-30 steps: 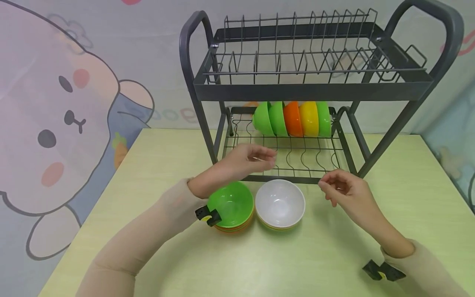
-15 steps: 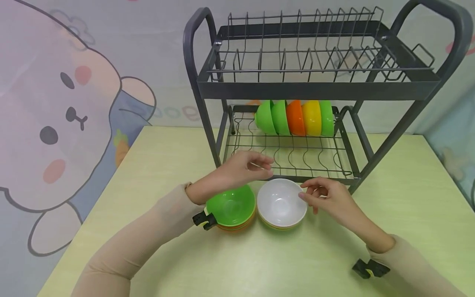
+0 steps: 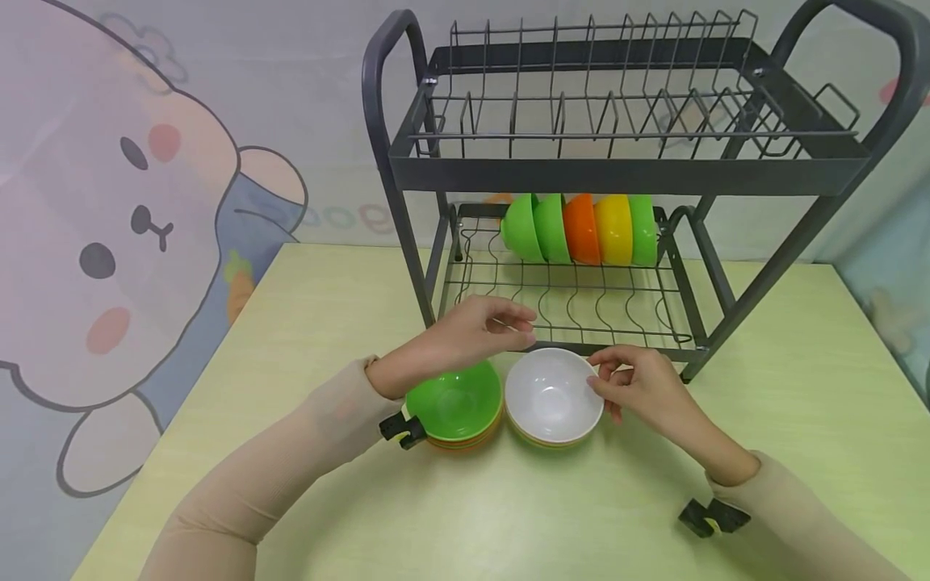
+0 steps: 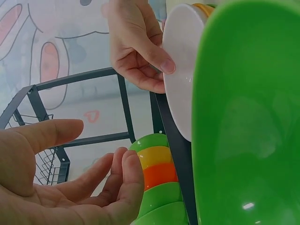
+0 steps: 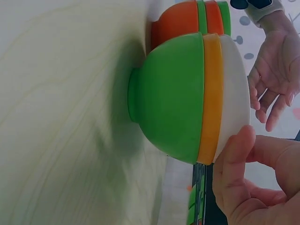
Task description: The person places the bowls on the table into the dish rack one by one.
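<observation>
The left hand hovers, fingers loosely bent and holding nothing, with the green bowl below and left of its fingertips. The right hand pinches the rim of the white bowl, left of its fingers; a second ago they were apart. Beyond the left fingers, faint backdrop letters are only partly legible.

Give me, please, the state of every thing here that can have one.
Left hand: relaxed, holding nothing
Right stack: bowls nested, upright
White bowl: upright, top of right stack
Right hand: pinching white bowl's rim
Left stack: bowls nested, upright, green on top
Racked bowls: on their sides, in a row
Rack: standing upright
</observation>
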Motion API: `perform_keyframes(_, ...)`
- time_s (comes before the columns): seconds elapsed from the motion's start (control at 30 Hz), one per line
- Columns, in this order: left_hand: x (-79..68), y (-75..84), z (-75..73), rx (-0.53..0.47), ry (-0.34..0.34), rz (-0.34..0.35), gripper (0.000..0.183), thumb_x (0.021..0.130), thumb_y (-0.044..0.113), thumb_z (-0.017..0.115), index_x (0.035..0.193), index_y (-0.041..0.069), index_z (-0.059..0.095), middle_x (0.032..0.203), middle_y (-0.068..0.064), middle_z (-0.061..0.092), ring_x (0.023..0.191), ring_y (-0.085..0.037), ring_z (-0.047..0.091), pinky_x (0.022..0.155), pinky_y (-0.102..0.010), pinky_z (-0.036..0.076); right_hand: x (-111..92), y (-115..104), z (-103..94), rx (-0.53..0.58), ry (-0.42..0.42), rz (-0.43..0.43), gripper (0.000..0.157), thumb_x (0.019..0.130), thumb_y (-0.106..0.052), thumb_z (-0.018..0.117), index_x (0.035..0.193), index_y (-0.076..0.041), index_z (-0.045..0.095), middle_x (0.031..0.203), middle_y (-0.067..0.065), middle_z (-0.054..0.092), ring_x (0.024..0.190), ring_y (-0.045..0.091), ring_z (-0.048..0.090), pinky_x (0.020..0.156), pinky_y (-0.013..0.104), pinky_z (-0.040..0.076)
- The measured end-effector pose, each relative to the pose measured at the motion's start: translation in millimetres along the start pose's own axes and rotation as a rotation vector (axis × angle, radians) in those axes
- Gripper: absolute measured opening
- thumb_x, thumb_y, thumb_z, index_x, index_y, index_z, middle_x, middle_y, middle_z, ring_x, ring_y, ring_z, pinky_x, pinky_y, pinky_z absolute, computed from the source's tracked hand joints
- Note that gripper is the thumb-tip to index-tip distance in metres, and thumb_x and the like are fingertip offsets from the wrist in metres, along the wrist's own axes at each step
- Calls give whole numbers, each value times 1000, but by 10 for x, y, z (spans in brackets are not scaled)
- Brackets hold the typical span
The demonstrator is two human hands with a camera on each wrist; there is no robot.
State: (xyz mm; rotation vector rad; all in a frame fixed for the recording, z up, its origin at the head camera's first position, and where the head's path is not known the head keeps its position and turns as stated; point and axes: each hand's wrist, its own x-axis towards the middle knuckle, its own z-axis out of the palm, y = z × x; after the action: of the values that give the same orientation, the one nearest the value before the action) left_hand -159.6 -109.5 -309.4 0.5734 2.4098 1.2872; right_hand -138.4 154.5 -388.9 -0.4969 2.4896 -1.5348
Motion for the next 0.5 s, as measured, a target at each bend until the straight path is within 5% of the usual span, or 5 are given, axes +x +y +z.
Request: perform_keyframes(0.5,-9,-31,-13,-9,-3,-17,40,97,17,66,134,1,60,116,-7,68,104,-18,65,92,-29,52,19,36,-14,31,0,-20,25,91,5,67,114,14,60,74,10,65,48,22,60,49,30,52)
